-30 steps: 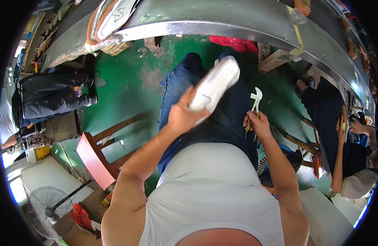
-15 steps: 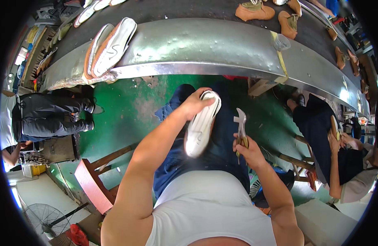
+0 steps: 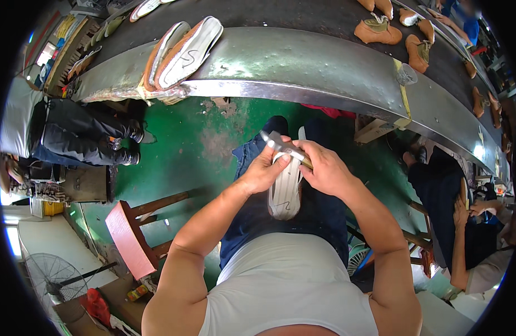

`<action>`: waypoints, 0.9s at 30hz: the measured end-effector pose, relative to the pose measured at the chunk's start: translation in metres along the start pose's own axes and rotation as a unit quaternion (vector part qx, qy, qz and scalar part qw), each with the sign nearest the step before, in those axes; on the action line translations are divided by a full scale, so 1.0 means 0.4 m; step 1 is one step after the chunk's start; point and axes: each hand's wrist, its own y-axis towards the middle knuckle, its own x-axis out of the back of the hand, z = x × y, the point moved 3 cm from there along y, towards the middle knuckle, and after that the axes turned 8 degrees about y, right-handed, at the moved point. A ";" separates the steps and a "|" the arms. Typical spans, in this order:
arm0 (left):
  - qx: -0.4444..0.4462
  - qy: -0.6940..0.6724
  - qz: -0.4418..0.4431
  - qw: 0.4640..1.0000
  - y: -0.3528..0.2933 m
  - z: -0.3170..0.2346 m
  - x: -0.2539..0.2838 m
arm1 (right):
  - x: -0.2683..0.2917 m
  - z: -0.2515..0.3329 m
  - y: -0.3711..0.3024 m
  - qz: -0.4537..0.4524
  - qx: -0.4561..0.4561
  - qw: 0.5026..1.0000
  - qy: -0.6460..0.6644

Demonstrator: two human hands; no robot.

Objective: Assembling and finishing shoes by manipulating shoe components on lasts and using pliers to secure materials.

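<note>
On my lap lies an upturned shoe (image 3: 285, 196) with a pale ridged sole, its rounded near end pointing toward me. My left hand (image 3: 262, 168) wraps the far end of the shoe from the left, thumb pressed on the sole. In my right hand (image 3: 325, 168) is a pair of lasting pincers (image 3: 281, 145), its metal head lying across the shoe's far end, close to my left fingers. The hands and tool partly hide that end, so I cannot tell whether the jaws bite on anything.
A metal-edged bench (image 3: 291, 61) crosses ahead, with a pair of upturned shoes (image 3: 185, 59) at its left edge and brown shoes (image 3: 378, 31) farther right. A pink-topped stool (image 3: 129, 241) and a fan (image 3: 48, 274) stand left. People sit at right (image 3: 454, 207) and stand at left (image 3: 67, 129).
My right hand has brought the pincers leftward and up, from beside the shoe onto its far end. The left hand keeps hold of the shoe. The view has shifted slightly.
</note>
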 end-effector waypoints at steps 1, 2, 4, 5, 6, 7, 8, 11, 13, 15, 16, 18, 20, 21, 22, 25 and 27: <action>-0.018 0.015 0.000 1.000 -0.010 0.012 0.005 | 0.003 0.006 0.013 0.049 0.030 0.998 -0.035; -0.032 0.064 -0.009 0.997 -0.019 0.002 0.004 | 0.012 0.003 0.024 0.073 0.045 0.995 -0.042; -0.011 0.075 -0.015 0.997 -0.019 -0.011 0.002 | 0.027 -0.006 0.047 0.092 0.026 0.995 -0.033; 0.014 0.087 -0.017 0.996 -0.023 -0.018 0.001 | 0.025 -0.008 0.051 0.092 0.007 0.996 -0.021; 0.035 0.057 -0.019 0.998 -0.025 -0.045 0.001 | 0.019 -0.017 0.057 0.046 -0.077 0.996 0.005; 0.035 0.055 -0.021 0.998 -0.031 -0.038 0.006 | 0.008 -0.029 0.058 -0.002 -0.160 0.987 0.030; 0.017 0.034 -0.013 0.999 -0.033 -0.031 0.011 | -0.011 -0.067 0.049 -0.083 -0.241 0.946 0.199; 0.003 0.013 -0.025 1.000 -0.045 -0.019 0.023 | 0.020 -0.039 -0.025 -0.056 -0.273 0.938 0.206; 0.009 0.029 -0.041 0.999 -0.037 -0.008 0.030 | 0.000 -0.012 -0.134 -0.012 -0.275 0.933 0.233; 0.021 0.021 -0.042 0.999 -0.031 -0.016 0.031 | -0.033 0.023 -0.199 0.034 -0.274 0.925 0.261; 0.033 0.014 -0.043 0.998 -0.032 -0.017 0.031 | -0.052 0.026 -0.218 0.054 -0.319 0.892 0.315; 0.029 0.012 -0.032 0.999 -0.032 -0.018 0.030 | -0.080 0.026 -0.227 0.071 -0.371 0.845 0.380; 0.030 0.015 -0.025 0.999 -0.032 -0.018 0.028 | -0.090 0.008 -0.218 0.071 -0.346 0.857 0.374; 0.030 0.016 -0.022 0.999 -0.031 -0.015 0.028 | -0.091 0.005 -0.209 0.075 -0.319 0.870 0.368; 0.017 0.036 -0.014 0.999 -0.030 -0.014 0.027 | -0.091 0.001 -0.204 0.053 -0.325 0.838 0.435; 0.014 0.066 0.007 0.998 -0.029 -0.032 0.016 | -0.020 -0.005 -0.140 -0.148 -0.293 0.707 0.627; 0.029 0.064 0.002 0.997 -0.028 -0.041 0.009 | 0.084 -0.005 -0.109 -0.166 -0.282 0.791 0.517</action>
